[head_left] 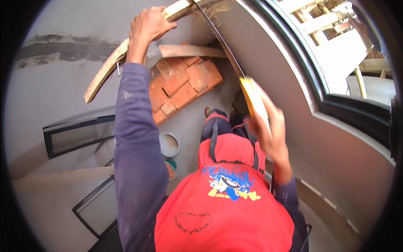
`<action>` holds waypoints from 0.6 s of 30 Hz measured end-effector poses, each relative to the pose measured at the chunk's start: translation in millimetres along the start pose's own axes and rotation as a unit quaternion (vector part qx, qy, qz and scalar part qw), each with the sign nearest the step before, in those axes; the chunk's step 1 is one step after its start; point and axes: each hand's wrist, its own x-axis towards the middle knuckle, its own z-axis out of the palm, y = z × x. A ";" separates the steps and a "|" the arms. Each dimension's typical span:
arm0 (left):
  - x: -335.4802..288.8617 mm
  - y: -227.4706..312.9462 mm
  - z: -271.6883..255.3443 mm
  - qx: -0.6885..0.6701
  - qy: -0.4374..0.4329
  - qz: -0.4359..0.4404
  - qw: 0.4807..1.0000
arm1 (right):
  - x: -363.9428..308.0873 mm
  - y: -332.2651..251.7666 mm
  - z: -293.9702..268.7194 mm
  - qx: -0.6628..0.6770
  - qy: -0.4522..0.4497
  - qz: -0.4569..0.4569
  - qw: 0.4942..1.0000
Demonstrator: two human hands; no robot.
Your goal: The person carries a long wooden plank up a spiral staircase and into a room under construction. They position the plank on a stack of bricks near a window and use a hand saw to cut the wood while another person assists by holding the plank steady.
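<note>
My left hand [151, 27] is closed over a long wooden plank [107, 71] that looks curved across the upper part of the view. A nail [118, 69] sticks out from the plank's underside, near my sleeve. In my right hand [273, 122] is the yellow handle of a handsaw [226, 52], with my fingers wrapped round it. The thin blade runs up and away to the plank at the top edge, right of my left hand. Specks of sawdust fly around where blade and wood meet. The blade's far end is out of view.
Below the plank lies a stack of red bricks [180, 84] with a board [189, 51] behind it. Buckets [169, 145] stand on the floor. Black-framed panels [79, 134] lean at the left. A black window frame [348, 111] and wall border my right side, with bamboo poles outside.
</note>
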 end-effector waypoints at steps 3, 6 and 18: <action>2.2 4.5 -4.4 0.001 -0.008 0.011 1.000 | 67.1 4.8 19.7 -0.024 0.003 -0.026 0.999; -9.3 -19.0 -12.8 -0.034 -0.045 -0.003 0.998 | 15.2 6.9 2.9 0.007 -0.031 -0.019 0.999; 0.7 1.3 -9.4 -0.016 -0.004 0.006 1.000 | -30.3 2.8 -17.5 -0.015 -0.014 -0.002 1.000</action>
